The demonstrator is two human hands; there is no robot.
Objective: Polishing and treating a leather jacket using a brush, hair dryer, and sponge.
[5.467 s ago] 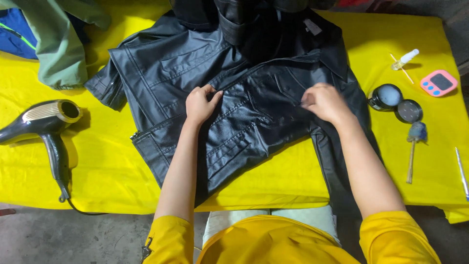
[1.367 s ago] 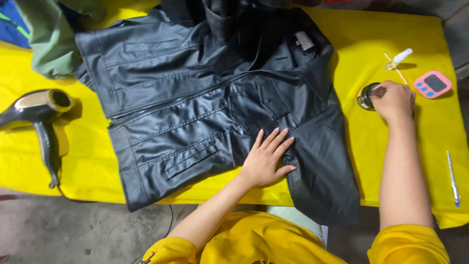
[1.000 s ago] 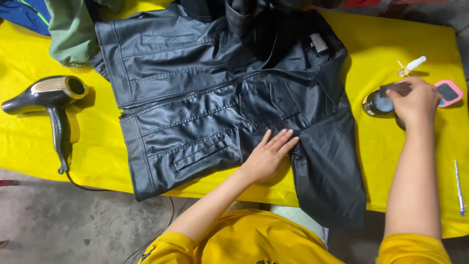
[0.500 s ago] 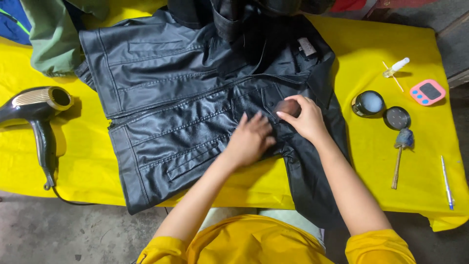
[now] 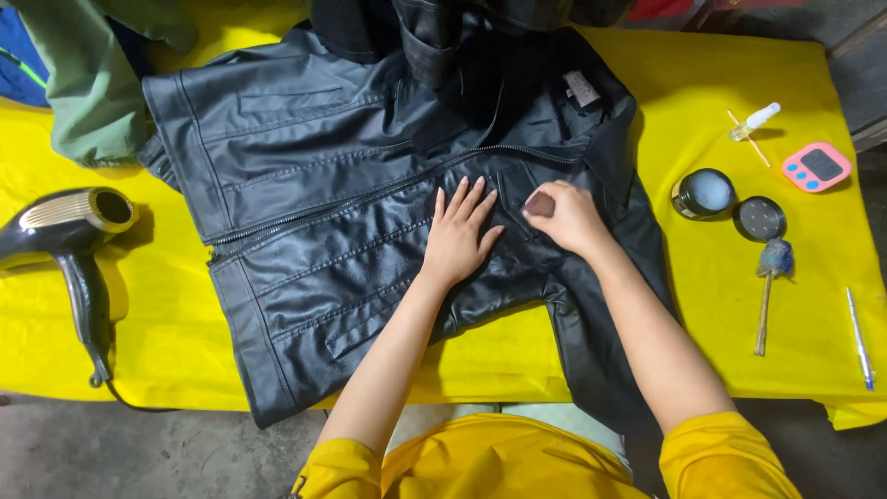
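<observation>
Pressing flat, left hand [image 5: 457, 236] steadies black jacket [image 5: 305, 212]; right hand [image 5: 568, 217] pinches pad [image 5: 539, 204].

Bright, even light falls from above on the yellow tabletop [image 5: 739, 351], whose colour is strongly saturated. Shadows are soft and short, lying just beside the hair dryer [image 5: 69, 240] and the brush [image 5: 769, 291]. The black leather jacket [image 5: 323, 212] shows dull sheen on its creases. Focus is sharp throughout; the floor at the bottom edge is dimmer.

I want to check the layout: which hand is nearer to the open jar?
Right. The right hand lies on the jacket just left of the jar; the left hand lies farther left.
</observation>
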